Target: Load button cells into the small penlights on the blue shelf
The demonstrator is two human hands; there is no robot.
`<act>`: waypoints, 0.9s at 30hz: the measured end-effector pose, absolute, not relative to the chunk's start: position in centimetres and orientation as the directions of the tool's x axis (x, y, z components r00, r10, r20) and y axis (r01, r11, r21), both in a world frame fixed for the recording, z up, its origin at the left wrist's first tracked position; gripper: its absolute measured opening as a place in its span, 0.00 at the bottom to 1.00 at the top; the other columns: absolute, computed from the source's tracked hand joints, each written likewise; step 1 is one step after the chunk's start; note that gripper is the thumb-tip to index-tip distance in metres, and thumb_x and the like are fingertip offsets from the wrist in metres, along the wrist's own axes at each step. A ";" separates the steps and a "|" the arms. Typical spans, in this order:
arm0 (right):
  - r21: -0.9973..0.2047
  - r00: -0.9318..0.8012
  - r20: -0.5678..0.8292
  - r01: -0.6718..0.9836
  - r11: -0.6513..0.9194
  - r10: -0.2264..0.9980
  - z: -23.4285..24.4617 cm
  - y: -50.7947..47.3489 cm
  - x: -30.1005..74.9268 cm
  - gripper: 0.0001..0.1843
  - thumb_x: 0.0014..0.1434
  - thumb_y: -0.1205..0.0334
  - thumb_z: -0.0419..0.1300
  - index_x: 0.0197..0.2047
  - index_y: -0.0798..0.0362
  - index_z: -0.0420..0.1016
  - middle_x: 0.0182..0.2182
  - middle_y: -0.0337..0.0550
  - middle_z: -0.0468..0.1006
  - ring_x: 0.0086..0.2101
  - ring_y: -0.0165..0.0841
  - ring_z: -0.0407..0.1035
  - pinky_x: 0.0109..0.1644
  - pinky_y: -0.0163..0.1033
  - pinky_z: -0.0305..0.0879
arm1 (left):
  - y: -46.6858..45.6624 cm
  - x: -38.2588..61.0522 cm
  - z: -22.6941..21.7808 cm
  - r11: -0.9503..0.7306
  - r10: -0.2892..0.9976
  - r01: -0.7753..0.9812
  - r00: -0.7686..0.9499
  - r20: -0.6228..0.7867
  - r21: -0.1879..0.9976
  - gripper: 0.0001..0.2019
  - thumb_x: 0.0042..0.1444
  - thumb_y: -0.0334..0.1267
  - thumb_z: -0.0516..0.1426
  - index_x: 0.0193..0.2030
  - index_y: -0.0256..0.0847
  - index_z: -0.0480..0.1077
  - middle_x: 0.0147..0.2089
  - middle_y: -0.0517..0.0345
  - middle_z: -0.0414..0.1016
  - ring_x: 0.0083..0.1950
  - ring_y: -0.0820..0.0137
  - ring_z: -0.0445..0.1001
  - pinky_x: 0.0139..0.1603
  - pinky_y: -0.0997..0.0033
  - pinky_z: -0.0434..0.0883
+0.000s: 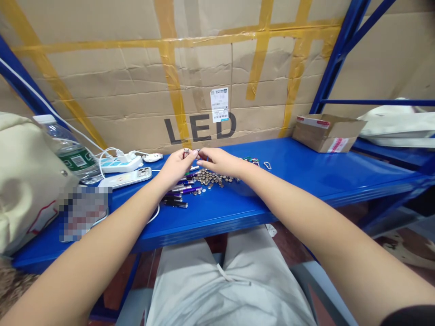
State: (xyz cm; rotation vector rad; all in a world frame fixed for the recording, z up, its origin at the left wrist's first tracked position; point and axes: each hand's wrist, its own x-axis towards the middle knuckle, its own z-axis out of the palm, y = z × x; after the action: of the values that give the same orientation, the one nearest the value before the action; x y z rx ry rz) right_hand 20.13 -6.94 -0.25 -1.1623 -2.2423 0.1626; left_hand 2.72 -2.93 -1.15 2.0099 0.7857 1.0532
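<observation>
The light is bright, the edges stretched.

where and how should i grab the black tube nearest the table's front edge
Probably pinch the black tube across its middle, from above and the front: it lies on its side, roughly left to right, with other tubes bunched behind it, while its near side faces the edge of the blue table.

Blue table [292,165], silvery discs [215,178], purple tubes [192,190]
</observation>
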 end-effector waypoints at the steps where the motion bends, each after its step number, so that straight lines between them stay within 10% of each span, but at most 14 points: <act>1: -0.257 -0.455 0.442 0.762 0.595 0.774 -0.3 -7.1 19.8 0.11 0.65 0.59 0.51 0.43 0.56 0.68 0.40 0.50 0.76 0.35 0.33 0.68 0.37 0.37 0.61 | -2.9 2.7 -1.3 -0.494 0.770 0.112 0.517 0.375 0.862 0.14 0.59 0.47 0.54 0.29 0.40 0.61 0.19 0.69 0.49 0.20 0.77 0.47 0.22 0.75 0.48; 8: 0.121 -0.324 0.395 0.946 0.301 0.860 -0.4 -7.7 18.2 0.18 0.66 0.61 0.42 0.49 0.61 0.67 0.37 0.57 0.78 0.36 0.42 0.72 0.35 0.41 0.60 | -3.2 3.1 -1.4 -0.510 0.791 0.183 0.485 0.374 0.841 0.11 0.58 0.44 0.54 0.30 0.40 0.60 0.20 0.68 0.52 0.21 0.76 0.52 0.23 0.75 0.52; 18: -0.334 -0.254 0.477 0.833 0.441 0.841 -0.3 -6.2 19.8 0.12 0.62 0.63 0.42 0.30 0.54 0.62 0.29 0.45 0.72 0.29 0.31 0.62 0.32 0.36 0.54 | -3.8 2.4 -0.6 -0.672 0.740 0.639 0.556 0.379 0.374 0.11 0.59 0.38 0.49 0.46 0.38 0.64 0.39 0.52 0.73 0.41 0.62 0.71 0.42 0.63 0.66; 27: -0.272 -0.410 0.385 0.806 0.526 0.827 -0.6 -6.5 19.2 0.10 0.61 0.65 0.44 0.27 0.52 0.57 0.30 0.45 0.72 0.29 0.31 0.60 0.35 0.36 0.55 | -4.5 2.5 -0.2 -0.695 0.719 0.618 0.593 0.363 0.366 0.21 0.62 0.40 0.46 0.59 0.33 0.56 0.51 0.42 0.72 0.51 0.58 0.71 0.51 0.59 0.66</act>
State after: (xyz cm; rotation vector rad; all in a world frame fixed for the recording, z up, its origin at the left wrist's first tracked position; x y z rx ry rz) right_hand 19.16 -6.54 -0.63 -1.3299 -2.2948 0.0603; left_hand 2.55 -4.52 -0.22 2.6192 1.1135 0.7324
